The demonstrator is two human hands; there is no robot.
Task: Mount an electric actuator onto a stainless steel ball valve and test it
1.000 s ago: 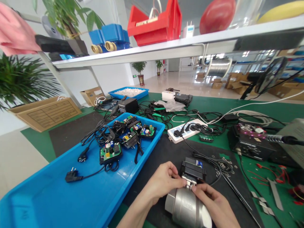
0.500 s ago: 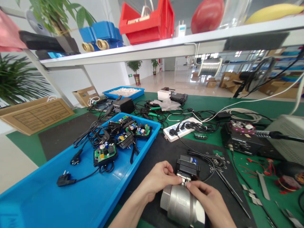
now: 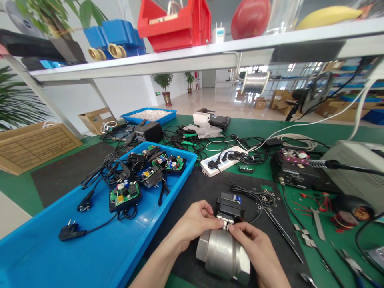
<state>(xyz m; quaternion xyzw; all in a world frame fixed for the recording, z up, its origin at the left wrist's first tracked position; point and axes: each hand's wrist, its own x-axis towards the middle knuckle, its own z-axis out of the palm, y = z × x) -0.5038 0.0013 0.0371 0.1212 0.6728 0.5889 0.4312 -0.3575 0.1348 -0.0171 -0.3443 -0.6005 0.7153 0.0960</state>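
A large steel ball valve (image 3: 223, 254) lies on the black mat in front of me, with a black actuator box (image 3: 229, 207) at the far end of its neck. Between the two shows a small shiny metal neck (image 3: 225, 225). My left hand (image 3: 199, 220) comes from the left, thumb and forefinger closed at the left side of this neck. From the right, my right hand (image 3: 250, 240) pinches at the neck's other side. Both sets of fingertips nearly meet there and hide small details. A black cable (image 3: 256, 216) leads off from the actuator's right side.
A blue tray (image 3: 162, 224) with open circuit-board housings and plugs stands left. Behind the valve is a white power strip (image 3: 223, 161). Tweezers (image 3: 282, 232), a wrench (image 3: 318, 224) and pliers (image 3: 352, 264) lie right, near a soldering station (image 3: 292, 174). A shelf (image 3: 192, 60) spans above.
The whole view has shifted, so everything appears slightly further left and more of the right side shows. Both hands stay pinched at the valve's neck, with hardly any movement.
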